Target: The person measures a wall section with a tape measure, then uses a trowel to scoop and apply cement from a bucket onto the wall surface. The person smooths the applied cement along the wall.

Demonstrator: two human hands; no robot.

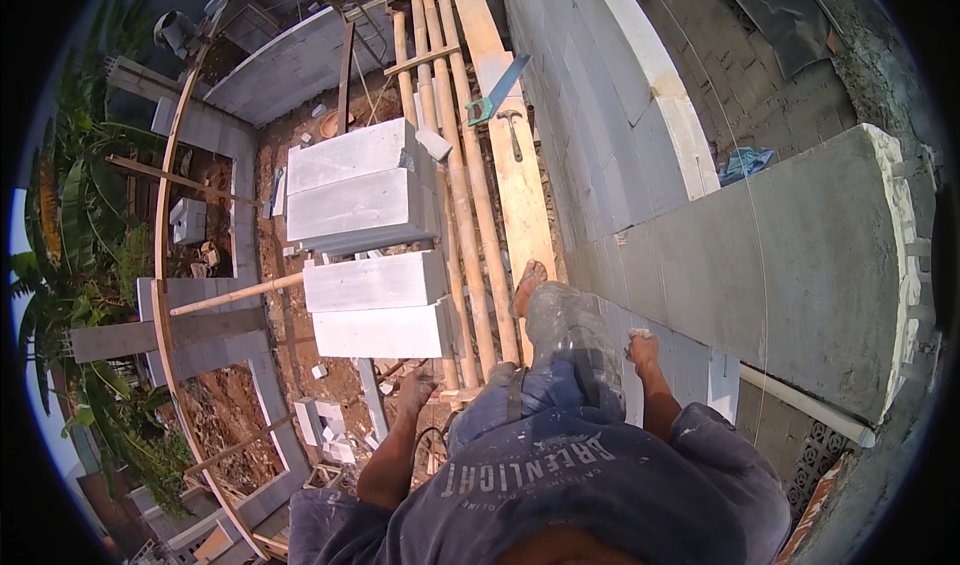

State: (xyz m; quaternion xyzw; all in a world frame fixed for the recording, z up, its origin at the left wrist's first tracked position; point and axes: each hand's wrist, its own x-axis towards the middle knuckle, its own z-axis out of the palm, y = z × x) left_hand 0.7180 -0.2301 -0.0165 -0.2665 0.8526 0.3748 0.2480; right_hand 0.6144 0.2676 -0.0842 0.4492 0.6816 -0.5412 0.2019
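Note:
My left hand (413, 393) hangs low beside the bamboo poles (466, 190), just below the near stack of white blocks (380, 330); it is smeared by motion and its fingers do not show clearly. By the light block wall at my right side, my right hand (642, 347) is closed, with a pale patch at its fingers that I cannot make out. My bare foot (530, 283) stands on a wooden plank (522, 205). Farther along that plank lie a handsaw (500, 92) with a teal blade and a claw hammer (513, 135).
A second stack of white blocks (350, 205) stands beyond the near one, with a small block piece (432, 144) by it. A tall block wall (590, 115) runs along the right, meeting a grey plastered wall (780, 235). Rubble and soil lie below at the left.

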